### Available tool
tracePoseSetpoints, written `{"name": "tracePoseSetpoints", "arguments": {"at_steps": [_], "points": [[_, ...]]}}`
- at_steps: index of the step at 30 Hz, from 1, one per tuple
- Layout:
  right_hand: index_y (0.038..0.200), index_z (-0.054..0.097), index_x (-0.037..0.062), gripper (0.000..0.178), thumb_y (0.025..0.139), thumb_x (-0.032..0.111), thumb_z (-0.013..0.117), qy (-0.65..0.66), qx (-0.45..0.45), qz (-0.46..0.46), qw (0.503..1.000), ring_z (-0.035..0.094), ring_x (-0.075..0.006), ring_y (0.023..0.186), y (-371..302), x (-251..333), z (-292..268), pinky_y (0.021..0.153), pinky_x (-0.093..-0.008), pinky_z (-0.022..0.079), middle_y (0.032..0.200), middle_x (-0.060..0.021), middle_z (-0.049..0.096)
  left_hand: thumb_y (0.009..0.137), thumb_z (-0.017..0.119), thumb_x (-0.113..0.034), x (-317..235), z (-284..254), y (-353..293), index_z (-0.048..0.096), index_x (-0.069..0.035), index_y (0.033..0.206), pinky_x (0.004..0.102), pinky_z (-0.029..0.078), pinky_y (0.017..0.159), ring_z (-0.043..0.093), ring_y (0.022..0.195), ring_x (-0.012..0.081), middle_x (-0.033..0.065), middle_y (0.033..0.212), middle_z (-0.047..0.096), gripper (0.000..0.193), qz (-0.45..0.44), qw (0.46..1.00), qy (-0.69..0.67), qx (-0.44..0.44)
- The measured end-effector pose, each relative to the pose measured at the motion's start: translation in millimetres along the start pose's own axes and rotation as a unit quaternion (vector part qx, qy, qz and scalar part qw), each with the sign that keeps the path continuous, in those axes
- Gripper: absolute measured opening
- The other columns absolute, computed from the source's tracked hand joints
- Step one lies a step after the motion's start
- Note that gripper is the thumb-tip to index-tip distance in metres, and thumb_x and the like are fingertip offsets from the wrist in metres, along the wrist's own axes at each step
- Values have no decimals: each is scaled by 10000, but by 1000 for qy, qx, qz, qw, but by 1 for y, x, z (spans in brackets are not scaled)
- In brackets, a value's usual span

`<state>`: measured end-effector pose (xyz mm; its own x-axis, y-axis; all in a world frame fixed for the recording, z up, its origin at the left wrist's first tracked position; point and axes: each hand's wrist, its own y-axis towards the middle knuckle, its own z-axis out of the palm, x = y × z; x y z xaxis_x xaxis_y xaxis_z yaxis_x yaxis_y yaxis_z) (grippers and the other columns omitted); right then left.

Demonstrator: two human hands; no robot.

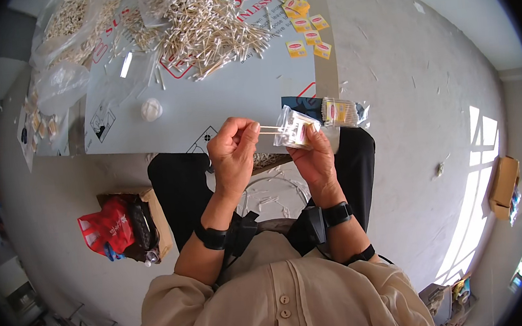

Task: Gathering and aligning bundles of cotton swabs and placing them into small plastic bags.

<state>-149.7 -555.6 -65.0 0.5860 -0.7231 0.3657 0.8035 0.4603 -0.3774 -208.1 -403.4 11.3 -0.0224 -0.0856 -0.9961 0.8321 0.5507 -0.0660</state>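
Observation:
My left hand point(233, 156) pinches the ends of a few thin cotton swabs point(269, 130) between thumb and fingers. Their other ends reach into the mouth of a small clear plastic bag point(287, 129). My right hand point(316, 165) grips this bag from its right side, thumb on top. White swab tips and a yellow-and-white card show through the film. Just beyond the right hand, a filled bag of cotton swabs point(348, 113) with a yellow card lies at the table's near right corner, by a dark blue flat piece point(302, 105).
A large heap of loose cotton swabs point(213, 40) covers the far middle of the table point(130, 128). Several yellow cards point(296, 49) lie along its right edge. Clear plastic bags point(63, 87) sit at far left, near a round white object point(151, 109). A carton with a red bag point(111, 222) stands on the floor.

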Motion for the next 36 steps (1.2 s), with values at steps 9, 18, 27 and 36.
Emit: {"name": "tracePoseSetpoints", "arguments": {"at_steps": [9, 18, 27, 36], "points": [[1164, 551, 38, 313, 912, 214, 610, 53, 5, 11, 999, 591, -230, 1083, 3, 1, -5, 958, -407, 472, 1155, -90, 615, 902, 629, -90, -13, -10, 12, 604, -1, 859, 159, 344, 469, 423, 533, 17, -13, 668, 545, 102, 40, 999, -13, -32], [1159, 546, 41, 319, 896, 201, 632, 63, -47, 29, 996, 591, -217, 1075, -1, 1, -3, 969, -396, 464, 1156, -84, 613, 897, 618, -87, 40, -35, 48, 587, -10, 829, 174, 347, 431, 440, 508, 29, -15, 649, 528, 108, -45, 992, -43, -109], [1232, 496, 43, 373, 906, 177, 620, 89, -37, 24, 995, 569, -238, 1122, 8, 7, -10, 989, -429, 444, 1212, -96, 592, 855, 605, -47, 25, -67, 14, 594, 3, 829, 233, 403, 487, 511, 545, 78, 17, 649, 564, 57, -137, 953, 221, 154], [1231, 494, 39, 364, 917, 186, 605, 82, -44, 32, 995, 556, -238, 1142, 3, 5, -8, 1014, -433, 423, 1221, -99, 585, 783, 649, 7, 28, -66, -1, 548, -5, 848, 338, 457, 570, 565, 632, 262, 122, 748, 576, 120, 77, 912, 389, 106]]}}
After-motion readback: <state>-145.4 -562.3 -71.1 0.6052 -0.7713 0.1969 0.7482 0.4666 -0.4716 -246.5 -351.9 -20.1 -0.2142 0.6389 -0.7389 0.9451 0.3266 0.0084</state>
